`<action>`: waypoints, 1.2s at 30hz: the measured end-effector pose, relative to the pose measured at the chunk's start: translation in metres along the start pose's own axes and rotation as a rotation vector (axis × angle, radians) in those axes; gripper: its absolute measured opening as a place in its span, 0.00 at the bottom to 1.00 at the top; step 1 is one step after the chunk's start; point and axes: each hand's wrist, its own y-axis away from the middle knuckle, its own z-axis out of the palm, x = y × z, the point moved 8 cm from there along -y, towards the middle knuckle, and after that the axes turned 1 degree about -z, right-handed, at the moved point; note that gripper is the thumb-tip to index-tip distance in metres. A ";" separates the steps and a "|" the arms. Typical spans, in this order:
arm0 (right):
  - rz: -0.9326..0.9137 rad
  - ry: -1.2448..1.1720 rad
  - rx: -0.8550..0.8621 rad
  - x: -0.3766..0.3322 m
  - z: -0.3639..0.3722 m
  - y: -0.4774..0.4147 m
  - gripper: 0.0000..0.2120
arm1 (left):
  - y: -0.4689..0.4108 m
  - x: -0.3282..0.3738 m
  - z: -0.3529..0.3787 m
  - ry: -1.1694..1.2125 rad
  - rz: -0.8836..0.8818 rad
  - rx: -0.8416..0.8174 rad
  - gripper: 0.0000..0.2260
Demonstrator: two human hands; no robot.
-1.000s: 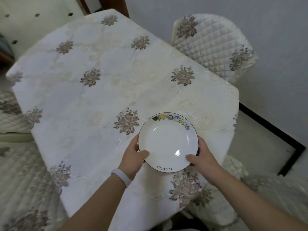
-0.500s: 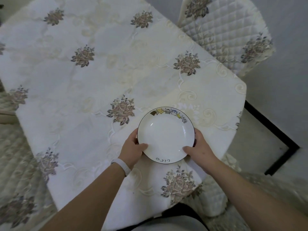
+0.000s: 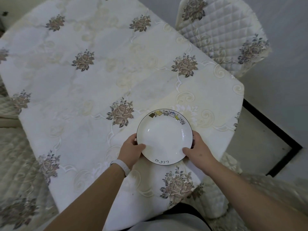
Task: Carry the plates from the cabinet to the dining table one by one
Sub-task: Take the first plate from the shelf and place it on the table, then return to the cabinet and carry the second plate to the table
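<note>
Floral-embroidered cream cloth covers the tabletop (image 3: 83, 90), bare of other dishes. Both hands, left hand (image 3: 130, 150) and right hand (image 3: 197, 151), clasp the round white ceramic plate with a dark rim (image 3: 164, 136) over the near right corner. Best lowered level, fingers released last.

plate (image 3: 164, 136) over near right part of dining table (image 3: 83, 90) | left hand (image 3: 131, 150) on its left rim, right hand (image 3: 198, 150) on its right rim | chair (image 3: 221, 30) beyond table's far right corner | wristband (image 3: 121, 165) on left wrist
</note>
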 end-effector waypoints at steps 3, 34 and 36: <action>-0.033 0.142 0.035 -0.005 -0.007 0.003 0.24 | 0.002 0.000 -0.001 -0.056 -0.008 -0.027 0.17; -1.184 0.975 0.013 -0.196 0.193 0.161 0.17 | 0.223 0.021 -0.172 -1.262 0.683 0.541 0.18; -1.220 0.998 -0.009 -0.202 0.218 0.180 0.18 | 0.241 0.006 -0.197 -1.244 0.666 0.585 0.18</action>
